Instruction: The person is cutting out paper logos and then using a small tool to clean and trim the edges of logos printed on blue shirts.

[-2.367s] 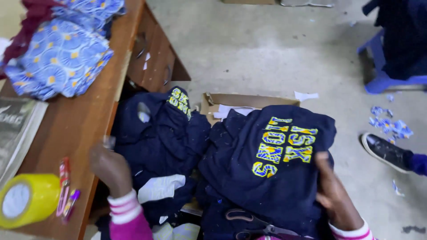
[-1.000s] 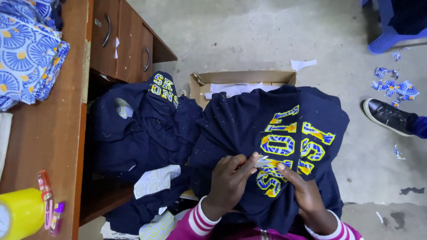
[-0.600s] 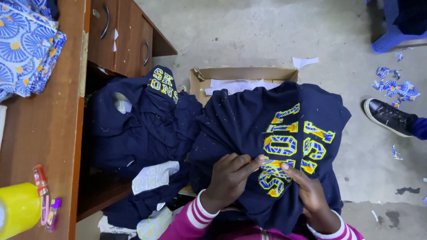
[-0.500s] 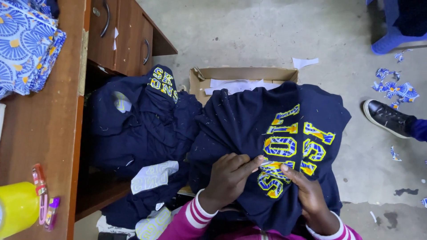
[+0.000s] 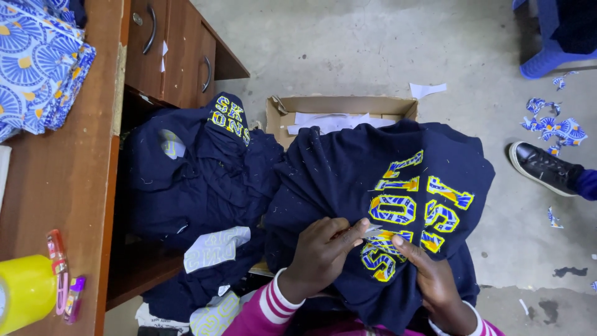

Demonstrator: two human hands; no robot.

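Pinching small metal snips (image 5: 373,230) in closed fingers, the left hand (image 5: 320,255) works at the yellow-and-blue lettering (image 5: 407,214) of the navy sweatshirt (image 5: 348,168) draped over the lap — the right hand (image 5: 432,280) presses flat on the cloth just beside it, fingers spread. More navy garments (image 5: 193,180) pile between the wooden bench (image 5: 68,186) and the cardboard box (image 5: 339,109).
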